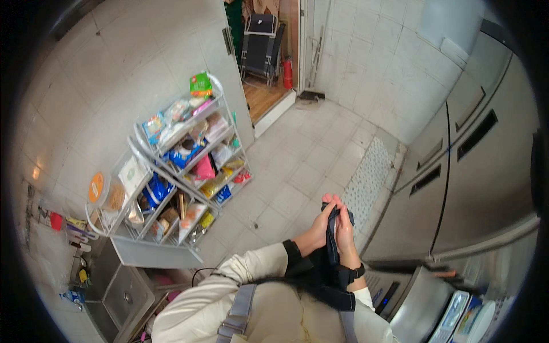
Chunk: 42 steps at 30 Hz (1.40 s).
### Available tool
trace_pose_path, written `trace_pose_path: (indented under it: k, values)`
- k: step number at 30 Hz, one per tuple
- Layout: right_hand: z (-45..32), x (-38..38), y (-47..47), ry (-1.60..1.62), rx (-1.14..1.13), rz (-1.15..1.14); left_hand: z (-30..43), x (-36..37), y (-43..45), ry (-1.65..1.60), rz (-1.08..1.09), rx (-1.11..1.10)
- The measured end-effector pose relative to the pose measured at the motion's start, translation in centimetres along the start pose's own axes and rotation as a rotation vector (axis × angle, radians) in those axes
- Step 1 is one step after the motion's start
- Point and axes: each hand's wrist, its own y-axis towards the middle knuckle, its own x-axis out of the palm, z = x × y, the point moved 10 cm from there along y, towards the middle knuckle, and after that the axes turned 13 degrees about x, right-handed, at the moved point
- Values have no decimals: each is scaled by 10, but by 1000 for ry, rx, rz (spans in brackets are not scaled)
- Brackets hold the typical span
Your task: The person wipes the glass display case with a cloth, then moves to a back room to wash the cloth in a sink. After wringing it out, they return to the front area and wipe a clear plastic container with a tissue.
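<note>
My left hand (316,229) and my right hand (345,233) are close together in front of my body, palms facing each other. Between them is a dark cloth (332,240), which both hands hold. The cloth seems joined to the black fabric (315,274) hanging at my front, perhaps an apron. Its top edge shows around my fingertips. A black band (357,272) circles my right wrist, and a black cuff (293,251) ends my left sleeve. The fingers partly hide the cloth.
White rack shelves (188,171) packed with bagged goods stand to the left, above a steel sink (128,296). On the right is a large steel refrigerator (467,171). Beyond a doorway, a folded chair (259,47) and a fire extinguisher (287,73) stand. A patterned mat (369,184) lies on the tiles.
</note>
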Motion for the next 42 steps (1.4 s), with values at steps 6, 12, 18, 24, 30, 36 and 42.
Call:
trace_pose_path:
  k: [6, 12, 18, 24, 30, 36, 42]
  values:
    - [-106, 56, 84, 466, 34, -415, 55, 87, 86, -281, -139, 72]
    - [-123, 32, 225, -361, -290, -82, 74, 32, 242, 278, -528, 236]
    - [-177, 7, 358, -515, -194, 71, 88, 31, 393, 9, -40, 14]
    - [-222, -6, 491, -912, -362, 83, 152, 43, 512, 181, -124, 37]
    - [-264, -110, 649, -672, -446, 440, 277, 54, 645, 564, -215, 169]
    - [-171, -28, 822, -300, 269, -85, 392, 59, 762, 1389, -211, 426]
    - [-183, 60, 955, -221, 282, -209, 525, 72, 819, 1737, -146, 815]
